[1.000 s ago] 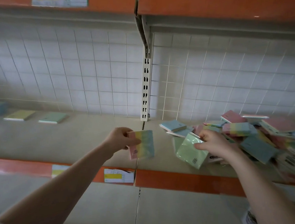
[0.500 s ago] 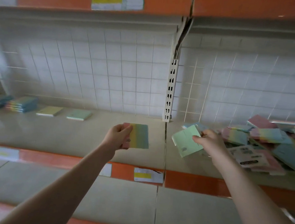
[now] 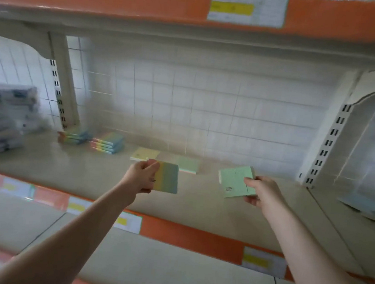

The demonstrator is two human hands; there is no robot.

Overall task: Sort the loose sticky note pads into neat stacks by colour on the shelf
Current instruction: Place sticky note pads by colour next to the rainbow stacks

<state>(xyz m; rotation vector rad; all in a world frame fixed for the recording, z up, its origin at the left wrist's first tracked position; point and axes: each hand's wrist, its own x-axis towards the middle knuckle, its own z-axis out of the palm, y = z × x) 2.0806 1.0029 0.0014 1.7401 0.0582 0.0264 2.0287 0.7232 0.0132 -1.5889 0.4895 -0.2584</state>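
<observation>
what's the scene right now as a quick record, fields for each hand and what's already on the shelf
left hand: left hand holds a rainbow pad above the shelf
right hand: right hand holds a green pad
stacks: two rainbow stacks at the back left
singles: yellow pad and green pad on shelf, lying flat
left bay: wrapped packs, blurred
price labels: on orange shelf edge

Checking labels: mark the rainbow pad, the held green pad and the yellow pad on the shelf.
rainbow pad (image 3: 167,178), head view, striped face.
held green pad (image 3: 235,179), head view, upper face.
yellow pad (image 3: 146,154), head view, top face.
</observation>
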